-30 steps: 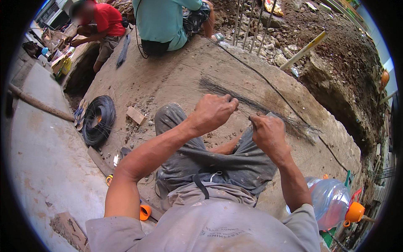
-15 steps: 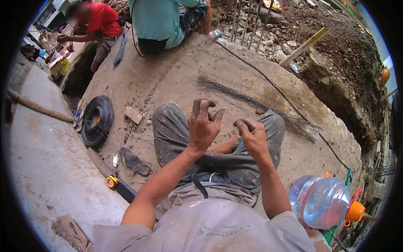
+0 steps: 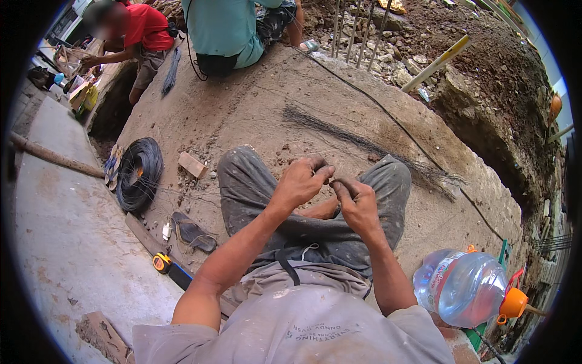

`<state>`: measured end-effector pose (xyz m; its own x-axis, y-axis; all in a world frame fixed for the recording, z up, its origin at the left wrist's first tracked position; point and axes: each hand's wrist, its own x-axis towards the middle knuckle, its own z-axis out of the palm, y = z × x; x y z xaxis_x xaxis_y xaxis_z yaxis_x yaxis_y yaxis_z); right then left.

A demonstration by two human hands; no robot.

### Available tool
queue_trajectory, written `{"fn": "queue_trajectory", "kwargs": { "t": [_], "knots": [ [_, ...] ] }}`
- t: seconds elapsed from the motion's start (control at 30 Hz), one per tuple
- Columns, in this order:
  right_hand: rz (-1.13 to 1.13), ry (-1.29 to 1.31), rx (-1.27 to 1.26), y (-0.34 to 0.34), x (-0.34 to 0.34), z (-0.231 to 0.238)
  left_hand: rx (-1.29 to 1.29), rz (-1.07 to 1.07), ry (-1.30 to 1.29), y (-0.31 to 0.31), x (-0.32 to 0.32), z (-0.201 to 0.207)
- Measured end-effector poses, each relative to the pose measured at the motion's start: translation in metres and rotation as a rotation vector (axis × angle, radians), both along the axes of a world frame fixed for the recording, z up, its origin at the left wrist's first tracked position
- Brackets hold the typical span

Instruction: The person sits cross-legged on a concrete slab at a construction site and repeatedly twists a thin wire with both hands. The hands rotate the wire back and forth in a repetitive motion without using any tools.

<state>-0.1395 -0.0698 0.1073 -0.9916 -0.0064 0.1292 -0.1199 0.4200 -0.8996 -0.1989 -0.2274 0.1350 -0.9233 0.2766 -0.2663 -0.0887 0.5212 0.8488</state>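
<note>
My left hand [image 3: 303, 182] is curled, with thumb and fingertips pinched together above my crossed legs. Close by on its right, my right hand [image 3: 361, 203] also pinches with thumb against forefinger. The fingertips nearly meet, and whatever lies between them is too fine to make out. Beyond my hands a loose bundle of thin dark wires [image 3: 345, 138] lies slantwise on the concrete slab [image 3: 242, 109]. To the left lies a coil of black wire [image 3: 128, 193], with stray strands running out near it.
A brick piece [image 3: 193, 164], a sandal [image 3: 194, 233] and a tape measure [image 3: 162, 262] lie at my left. A big water bottle [image 3: 464, 288] with an orange cap rests at my right. A black cable [image 3: 388, 115] crosses the slab. Two people [image 3: 227, 30] sit beyond, near upright rods [image 3: 367, 33].
My left hand has turned and come down to the right, closing its raised fingers into a pinch beside my right hand. The right hand has shifted only slightly.
</note>
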Motion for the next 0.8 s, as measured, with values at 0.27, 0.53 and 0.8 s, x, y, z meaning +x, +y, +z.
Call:
{"fn": "queue_trajectory", "kwargs": {
  "t": [0.27, 0.53, 0.8],
  "knots": [
    [0.494, -0.918, -0.887, 0.055, 0.0, 0.035, 0.216, -0.132, 0.207, 0.002, 0.007, 0.013],
    [0.417, -0.225, 0.522, 0.094, 0.012, 0.055, 0.088, -0.008, 0.286, 0.059, 0.034, -0.002],
    [-0.058, -0.242, 0.068, 0.075, 0.039, 0.004, 0.122, 0.134, 0.163, 0.066, 0.034, -0.024]
  ]
}}
